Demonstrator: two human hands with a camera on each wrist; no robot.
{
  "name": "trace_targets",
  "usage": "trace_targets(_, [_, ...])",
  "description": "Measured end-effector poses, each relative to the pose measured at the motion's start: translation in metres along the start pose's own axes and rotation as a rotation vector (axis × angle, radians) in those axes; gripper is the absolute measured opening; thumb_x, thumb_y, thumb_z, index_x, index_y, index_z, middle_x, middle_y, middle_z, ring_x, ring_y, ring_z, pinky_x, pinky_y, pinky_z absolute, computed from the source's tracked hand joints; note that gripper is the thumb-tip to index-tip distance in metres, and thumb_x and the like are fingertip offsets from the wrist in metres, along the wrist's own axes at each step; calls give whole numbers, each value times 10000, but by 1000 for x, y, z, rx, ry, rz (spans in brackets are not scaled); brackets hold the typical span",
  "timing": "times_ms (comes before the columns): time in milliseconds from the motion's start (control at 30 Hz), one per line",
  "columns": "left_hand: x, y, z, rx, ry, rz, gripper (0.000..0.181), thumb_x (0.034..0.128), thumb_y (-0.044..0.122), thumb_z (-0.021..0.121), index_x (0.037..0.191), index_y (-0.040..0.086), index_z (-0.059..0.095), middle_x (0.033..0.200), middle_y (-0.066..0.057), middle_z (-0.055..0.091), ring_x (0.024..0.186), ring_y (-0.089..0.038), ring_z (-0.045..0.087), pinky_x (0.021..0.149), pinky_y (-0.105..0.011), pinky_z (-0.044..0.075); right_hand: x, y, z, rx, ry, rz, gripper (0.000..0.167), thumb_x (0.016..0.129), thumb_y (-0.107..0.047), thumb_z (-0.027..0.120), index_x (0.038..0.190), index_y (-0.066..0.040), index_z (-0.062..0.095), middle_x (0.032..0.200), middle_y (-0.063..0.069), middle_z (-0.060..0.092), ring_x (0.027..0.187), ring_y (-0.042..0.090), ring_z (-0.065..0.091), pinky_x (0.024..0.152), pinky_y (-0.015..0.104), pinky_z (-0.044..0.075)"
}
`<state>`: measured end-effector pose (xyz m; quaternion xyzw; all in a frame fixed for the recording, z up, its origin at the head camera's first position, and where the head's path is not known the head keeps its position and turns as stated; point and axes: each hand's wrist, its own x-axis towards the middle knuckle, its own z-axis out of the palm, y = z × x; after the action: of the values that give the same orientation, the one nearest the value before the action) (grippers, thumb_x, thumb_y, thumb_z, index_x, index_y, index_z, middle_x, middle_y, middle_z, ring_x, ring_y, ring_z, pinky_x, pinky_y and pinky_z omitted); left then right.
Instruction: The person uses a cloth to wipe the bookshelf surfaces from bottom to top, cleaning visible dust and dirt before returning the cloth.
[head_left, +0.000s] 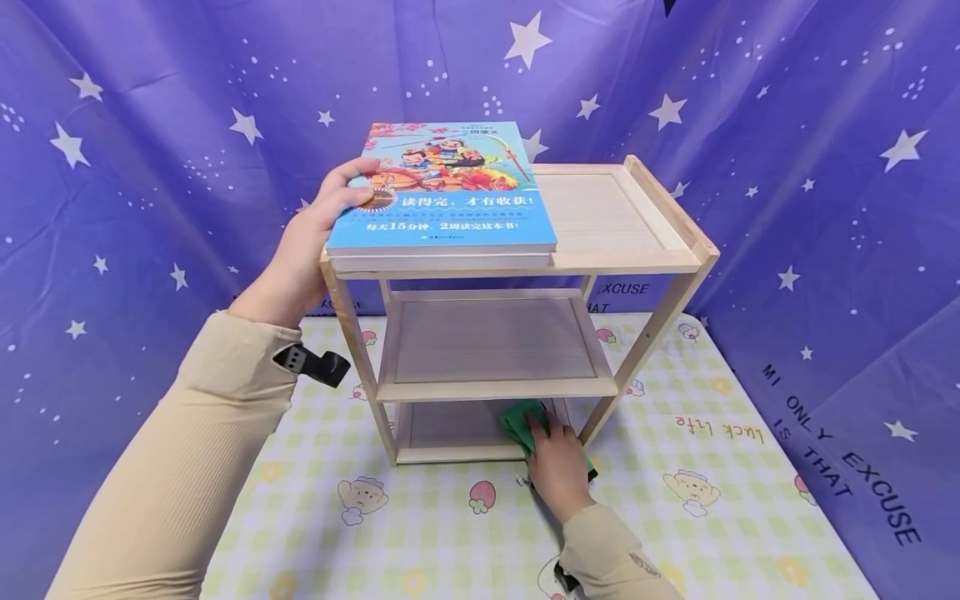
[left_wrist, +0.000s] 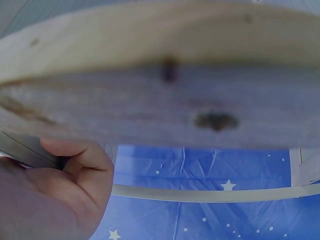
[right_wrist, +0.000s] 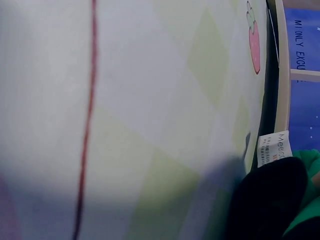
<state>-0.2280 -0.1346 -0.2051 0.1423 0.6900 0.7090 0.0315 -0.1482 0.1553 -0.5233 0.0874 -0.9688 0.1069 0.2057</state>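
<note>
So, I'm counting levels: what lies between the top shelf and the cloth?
The middle shelf lies between the top shelf and the cloth, with nothing visible on it; the head view shows this.

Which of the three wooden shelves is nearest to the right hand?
The bottom shelf: the right hand holds a green cloth at it. The middle shelf sits higher, and the top shelf carries a blue book.

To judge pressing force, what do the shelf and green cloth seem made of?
Shelf: apparently wood, pale and matte; the left wrist view shows knot-like dark spots. Green cloth: likely soft fabric, matte, judging by its folds; exact fiber can't be told.
</note>
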Motion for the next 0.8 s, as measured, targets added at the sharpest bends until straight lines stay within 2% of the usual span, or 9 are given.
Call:
trace_targets(167, [0,0,0,2,-4,4,437,1000,314,462,1432,320,396,1568,-39,274,1402,-300,342,1158,-466,256,-4,1,-3,4,-18,-8,511,702,2,734,1208,-26,661,1169,270,625,945,436,626,801,532,522])
trace_targets(467, [-2,2,0,-7,-12,-2,444,1003,306,454,1441,319,381,1579,-46,259,1415,-299,334,1169,-468,250,-11,2,-8,21,-17,-25,534,687,9,726,1214,-38,657,1185,277,619,1003,441,621,840,543,513])
trace_targets(800, [-1,1,0,3,-13,3,445,1001,320,453,1441,325,385,1590,-29,239,1416,-290,322,1170,-476,241,-22,11,-5,105,6,-10,551,701,36,703,1241,-43,632,1189,259,597,1039,434,593,854,564,490])
